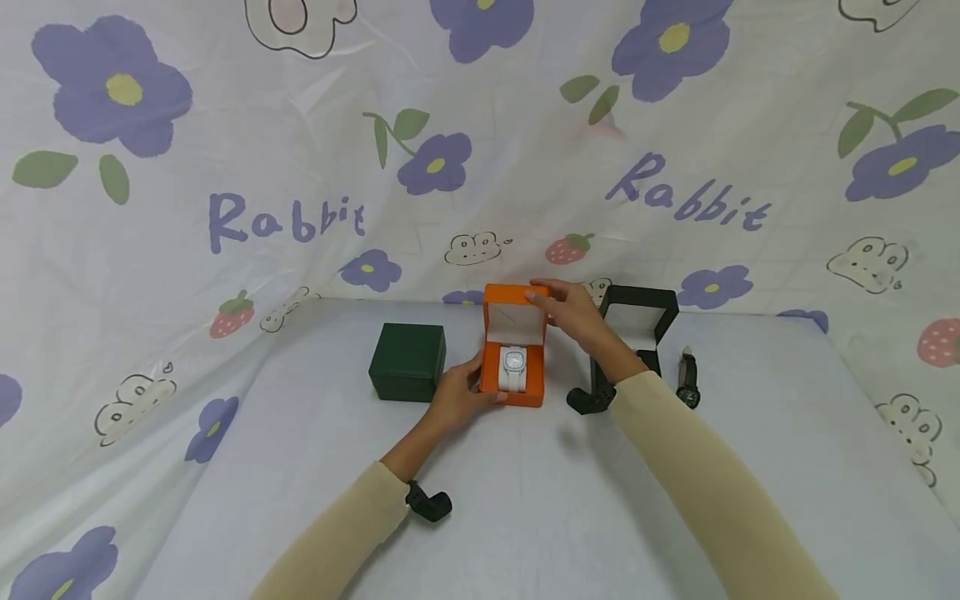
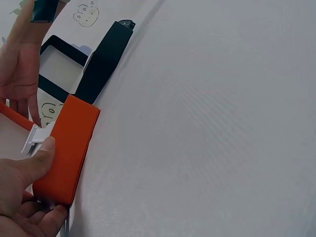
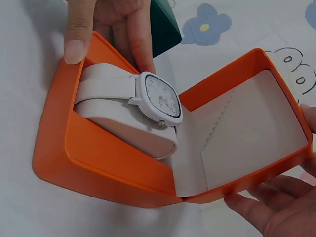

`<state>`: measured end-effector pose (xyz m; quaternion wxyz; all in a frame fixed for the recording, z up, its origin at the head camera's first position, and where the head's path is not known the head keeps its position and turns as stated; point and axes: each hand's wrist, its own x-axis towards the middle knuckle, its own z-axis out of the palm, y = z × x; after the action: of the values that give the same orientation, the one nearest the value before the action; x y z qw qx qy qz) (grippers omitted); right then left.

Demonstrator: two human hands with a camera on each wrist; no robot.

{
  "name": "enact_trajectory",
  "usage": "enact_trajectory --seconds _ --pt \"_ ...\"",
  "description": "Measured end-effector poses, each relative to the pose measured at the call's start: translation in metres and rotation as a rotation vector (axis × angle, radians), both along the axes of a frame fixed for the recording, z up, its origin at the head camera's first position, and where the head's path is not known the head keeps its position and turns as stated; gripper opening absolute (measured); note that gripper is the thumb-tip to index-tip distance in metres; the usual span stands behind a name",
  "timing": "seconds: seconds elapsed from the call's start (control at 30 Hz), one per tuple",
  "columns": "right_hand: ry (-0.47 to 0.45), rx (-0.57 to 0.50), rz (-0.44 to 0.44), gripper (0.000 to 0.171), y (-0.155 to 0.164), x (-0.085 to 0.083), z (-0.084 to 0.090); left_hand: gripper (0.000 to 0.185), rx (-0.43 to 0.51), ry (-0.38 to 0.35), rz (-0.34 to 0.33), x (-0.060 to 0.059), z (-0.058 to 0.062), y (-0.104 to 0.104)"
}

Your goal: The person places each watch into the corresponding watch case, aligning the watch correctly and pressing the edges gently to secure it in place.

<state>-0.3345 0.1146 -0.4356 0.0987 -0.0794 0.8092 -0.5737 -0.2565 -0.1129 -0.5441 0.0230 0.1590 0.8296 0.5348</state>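
An orange watch box (image 1: 534, 385) stands with its lid (image 1: 514, 295) raised, showing a pale lining. Inside, a white watch (image 3: 160, 98) with a squarish dial is wrapped round a white cushion (image 3: 123, 121). My left hand (image 1: 456, 393) grips the base from the left, its thumb over the front rim and its fingers along the side. At the lid's upper right edge, my right hand (image 1: 573, 312) holds the lid between thumb and fingers. In the left wrist view, the left hand (image 2: 29, 182) pinches the base's front wall.
A closed dark green box (image 1: 407, 360) sits left of the orange one. To the right, an open black box (image 1: 641, 297) is partly hidden behind the right forearm. A dark-strapped watch (image 1: 687, 380) lies beyond it. Patterned cloth (image 1: 480, 192) rises behind the table.
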Motion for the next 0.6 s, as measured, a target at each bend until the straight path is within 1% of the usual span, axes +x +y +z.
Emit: enact_trajectory --seconds 0.1,0.17,0.37,0.6 --pt "-0.045 -0.050 0.016 0.048 0.0002 -0.0002 -0.0006 0.088 0.045 -0.025 0.008 -0.0003 0.0006 -0.0011" --pt "-0.057 -0.074 0.022 0.046 0.0002 0.0004 -0.0006 0.087 0.063 -0.038 0.016 -0.0007 0.0014 -0.0015" --pt "-0.042 -0.089 0.028 0.045 0.0010 0.0029 -0.0013 0.085 0.115 -0.043 0.026 -0.0023 0.0023 -0.0011" --pt "-0.022 -0.120 0.033 0.039 0.0031 0.0065 -0.0083 0.084 0.124 -0.080 0.057 -0.0014 -0.0006 0.0009"
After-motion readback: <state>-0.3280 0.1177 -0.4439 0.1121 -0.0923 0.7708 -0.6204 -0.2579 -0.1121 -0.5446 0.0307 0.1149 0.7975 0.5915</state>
